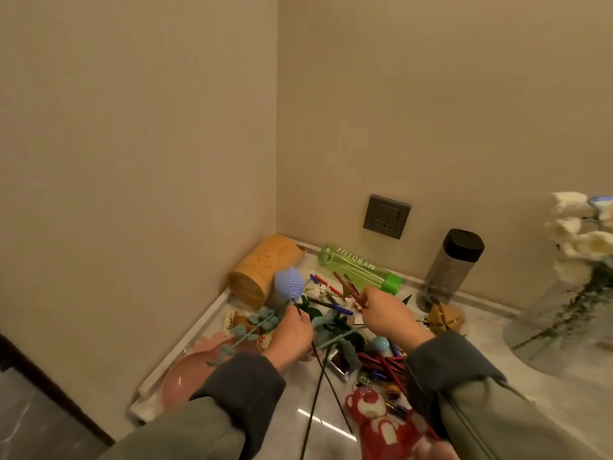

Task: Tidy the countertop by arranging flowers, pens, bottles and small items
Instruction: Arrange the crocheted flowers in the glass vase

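Countertop (288, 426), corner position, cluttered. Directions are read from the middle of the clutter.

1. Left hand (292, 330): at 9 o'clock, fingers curled round the thin dark stem of a blue crocheted flower (288, 283). The flower head stands above the hand, toward 11 o'clock; the stem runs back past the wrist toward 6 o'clock.
2. Right hand (388, 313): at 2 o'clock, thumb and fingertips pinching red pens (348, 285), which point out of the grip toward 11 o'clock.
3. Bamboo pen holder (262, 270): on its side at 11 o'clock, in the wall corner.
4. Green bottle (358, 267), marked "MY BOTTLE": on its side at 12 o'clock, along the back wall.
5. Dark-capped clear bottle (451, 267): upright at 2 o'clock, near the wall.
6. Glass vase (564, 310) with white flowers (577, 234): upright at 3 o'clock, well apart from the clutter.
7. Teal crocheted leaf stem (252, 327): lying at 9 o'clock, just beside the left hand, over a pink plate (185, 380) at 8 o'clock.
8. Loose pens (384, 363), red and blue: heaped at 5 o'clock, under the right forearm.
9. Red bear toy (368, 413): flat at 6 o'clock.
10. Wooden puzzle ball (444, 318): at 3 o'clock, just in front of the clear bottle.
11. Wall socket (386, 216): above the green bottle.
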Action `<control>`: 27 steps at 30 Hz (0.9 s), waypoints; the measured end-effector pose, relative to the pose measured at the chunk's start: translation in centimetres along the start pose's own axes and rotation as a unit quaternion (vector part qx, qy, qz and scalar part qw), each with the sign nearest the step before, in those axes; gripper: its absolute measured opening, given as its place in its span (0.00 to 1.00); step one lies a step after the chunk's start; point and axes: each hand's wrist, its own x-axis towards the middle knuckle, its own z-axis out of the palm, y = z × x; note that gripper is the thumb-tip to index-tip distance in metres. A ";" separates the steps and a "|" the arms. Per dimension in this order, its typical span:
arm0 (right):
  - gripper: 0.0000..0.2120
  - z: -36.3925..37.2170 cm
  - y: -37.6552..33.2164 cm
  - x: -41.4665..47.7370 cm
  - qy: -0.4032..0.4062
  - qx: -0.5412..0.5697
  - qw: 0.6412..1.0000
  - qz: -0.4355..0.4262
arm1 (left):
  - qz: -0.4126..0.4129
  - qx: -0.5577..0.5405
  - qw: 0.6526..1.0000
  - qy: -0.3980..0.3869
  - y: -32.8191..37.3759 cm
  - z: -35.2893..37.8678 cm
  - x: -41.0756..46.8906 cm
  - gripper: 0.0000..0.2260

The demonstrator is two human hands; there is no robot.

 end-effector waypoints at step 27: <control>0.06 -8.8 0.7 -5.9 0.194 0.520 0.828 -0.074 | 0.320 -0.099 0.942 -0.010 12.5 4.9 -2.4 0.07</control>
